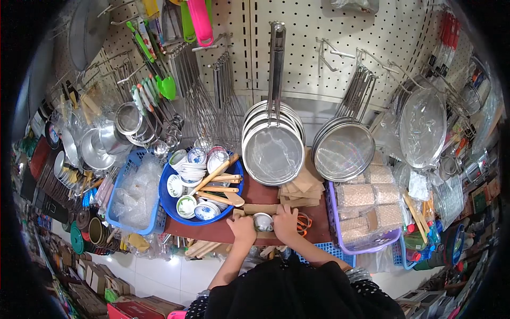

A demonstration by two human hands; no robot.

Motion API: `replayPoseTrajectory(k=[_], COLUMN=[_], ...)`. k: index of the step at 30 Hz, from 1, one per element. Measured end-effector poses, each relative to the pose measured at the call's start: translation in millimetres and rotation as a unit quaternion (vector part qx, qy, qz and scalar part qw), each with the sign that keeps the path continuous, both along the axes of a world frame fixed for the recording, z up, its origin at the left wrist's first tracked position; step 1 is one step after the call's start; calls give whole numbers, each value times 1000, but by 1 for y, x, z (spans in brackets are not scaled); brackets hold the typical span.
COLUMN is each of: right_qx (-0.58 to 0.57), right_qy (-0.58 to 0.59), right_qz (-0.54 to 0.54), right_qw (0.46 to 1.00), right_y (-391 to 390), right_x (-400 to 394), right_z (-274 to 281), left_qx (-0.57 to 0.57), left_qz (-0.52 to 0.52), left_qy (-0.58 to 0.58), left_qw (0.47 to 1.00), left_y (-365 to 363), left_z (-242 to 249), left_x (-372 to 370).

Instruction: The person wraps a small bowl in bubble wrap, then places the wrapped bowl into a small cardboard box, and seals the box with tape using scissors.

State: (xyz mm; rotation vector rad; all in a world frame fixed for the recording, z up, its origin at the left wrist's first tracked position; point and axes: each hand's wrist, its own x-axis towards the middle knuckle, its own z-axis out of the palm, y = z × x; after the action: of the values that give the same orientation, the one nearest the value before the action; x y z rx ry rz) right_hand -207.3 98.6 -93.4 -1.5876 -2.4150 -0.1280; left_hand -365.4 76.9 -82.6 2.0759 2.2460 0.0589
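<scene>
A small white bowl (263,222) sits between my two hands at the front of the brown shelf (259,195). Just behind the bowl lies a piece of brown cardboard (256,209). My left hand (242,228) has its fingers curled over the cardboard's left end, close to the bowl. On the other side, my right hand (286,223) is bent over the right end, its fingertips pressed down. Orange-handled scissors (304,224) rest right of my right hand. How firmly the fingers touch the bowl is hard to see.
A blue basin (166,204) of small dishes and wooden-handled tools stands left. Flat cardboard pieces (303,187) are stacked behind my right hand. A purple basket (333,212) holds wrapped packs. Long-handled strainers (273,154) hang low over the shelf. A blue basket (118,220) holds plastic wrap.
</scene>
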Motion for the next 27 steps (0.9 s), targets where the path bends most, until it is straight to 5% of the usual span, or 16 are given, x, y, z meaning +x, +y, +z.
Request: replayPoseTrajectory(k=[8, 12, 17, 21, 27], right_qx=[3, 20, 54, 43, 19], right_qy=[126, 183, 294, 301, 262], right_qz=[-39, -27, 39, 88, 106], right_qw=[991, 983, 953, 948, 959], right_y=[-5, -4, -7, -9, 12], right_x=[-13, -43, -112, -172, -257], right_z=[46, 76, 93, 95, 46], left_qx=[172, 238, 295, 235, 188], left_qz=[-51, 2, 70, 128, 65], left_qy=[-287, -340, -279, -180, -97], left_qw=[941, 910, 911, 947, 975], left_y=[-22, -33, -30, -20, 11], left_z=[46, 70, 72, 57, 38], left_x=[-35, -75, -161, -231, -273])
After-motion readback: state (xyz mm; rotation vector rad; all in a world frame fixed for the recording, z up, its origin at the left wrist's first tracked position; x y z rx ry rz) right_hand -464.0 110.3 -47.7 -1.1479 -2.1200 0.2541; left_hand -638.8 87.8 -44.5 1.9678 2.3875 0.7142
